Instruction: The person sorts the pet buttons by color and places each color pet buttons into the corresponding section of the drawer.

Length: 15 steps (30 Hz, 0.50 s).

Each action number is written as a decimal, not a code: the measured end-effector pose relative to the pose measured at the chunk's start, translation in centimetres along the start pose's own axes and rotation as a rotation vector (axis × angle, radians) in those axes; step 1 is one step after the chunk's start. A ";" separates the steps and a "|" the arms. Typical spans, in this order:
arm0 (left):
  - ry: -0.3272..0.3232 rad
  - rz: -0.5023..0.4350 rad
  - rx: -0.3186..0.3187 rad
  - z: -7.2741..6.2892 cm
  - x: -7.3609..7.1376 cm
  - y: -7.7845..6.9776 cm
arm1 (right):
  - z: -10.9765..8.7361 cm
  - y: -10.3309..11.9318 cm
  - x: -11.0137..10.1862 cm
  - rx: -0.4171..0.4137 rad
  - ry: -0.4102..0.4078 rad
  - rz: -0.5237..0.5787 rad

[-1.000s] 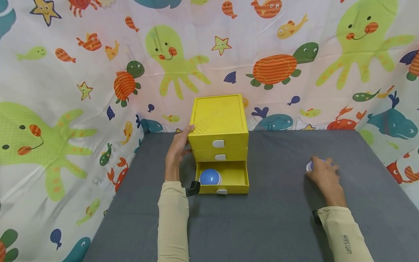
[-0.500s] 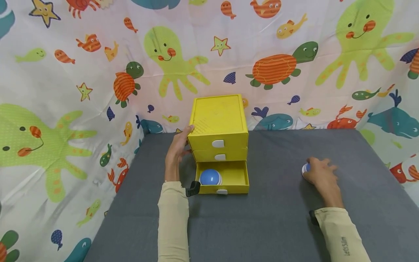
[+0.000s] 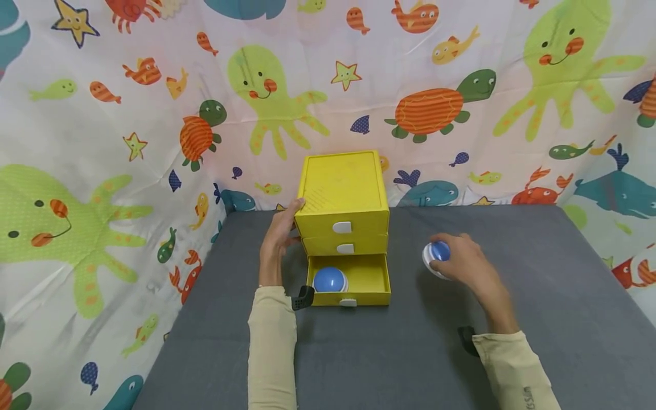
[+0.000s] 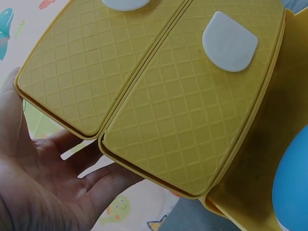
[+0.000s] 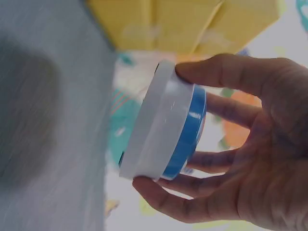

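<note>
My left hand (image 3: 277, 236) braces the left side of a yellow drawer unit (image 3: 343, 182), fingers spread flat along its wall and thumb at the upper edge. The bottom drawer (image 3: 371, 272) is pulled out. In it, on the left, sits a round push button with a blue dome (image 3: 329, 279), which shows in part in the left wrist view as a blue dome (image 4: 296, 175). My right hand (image 3: 468, 262) grips a second blue-and-white push button (image 5: 159, 125) by its white rim, thumb and fingers on opposite sides. It is held above the table, right of the unit.
The two upper drawers, with white tab handles (image 3: 342, 226), are closed. A dark grey cloth (image 3: 359, 364) covers the table. Behind and at the sides hangs a white curtain (image 3: 318, 34) printed with sea animals.
My right hand has lifted the push button and carried it left, toward the drawer unit. The left hand and the unit have stayed in place.
</note>
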<state>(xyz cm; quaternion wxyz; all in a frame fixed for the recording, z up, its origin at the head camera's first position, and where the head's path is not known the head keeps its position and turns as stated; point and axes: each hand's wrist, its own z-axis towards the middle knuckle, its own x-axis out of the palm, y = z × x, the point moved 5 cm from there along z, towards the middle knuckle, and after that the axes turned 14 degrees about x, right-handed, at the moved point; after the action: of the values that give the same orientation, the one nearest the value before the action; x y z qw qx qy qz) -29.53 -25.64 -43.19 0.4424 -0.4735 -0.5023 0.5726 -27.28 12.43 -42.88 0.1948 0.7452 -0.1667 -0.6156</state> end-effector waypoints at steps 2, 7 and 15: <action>-0.004 0.003 -0.005 0.0 0.0 0.0 | -0.7 1.8 0.2 -0.026 0.024 0.015; -0.011 0.003 -0.020 -0.1 0.1 0.0 | -2.0 5.6 1.7 -0.112 0.074 0.024; -0.016 0.002 -0.024 -0.2 -0.1 0.2 | -2.5 9.6 4.7 -0.240 0.067 0.029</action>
<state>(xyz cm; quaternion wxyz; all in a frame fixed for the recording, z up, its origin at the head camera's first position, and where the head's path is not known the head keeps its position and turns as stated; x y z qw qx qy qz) -29.36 -25.72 -43.34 0.4319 -0.4748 -0.5121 0.5708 -23.99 2.05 -41.71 0.2971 0.7341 -0.0960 -0.6029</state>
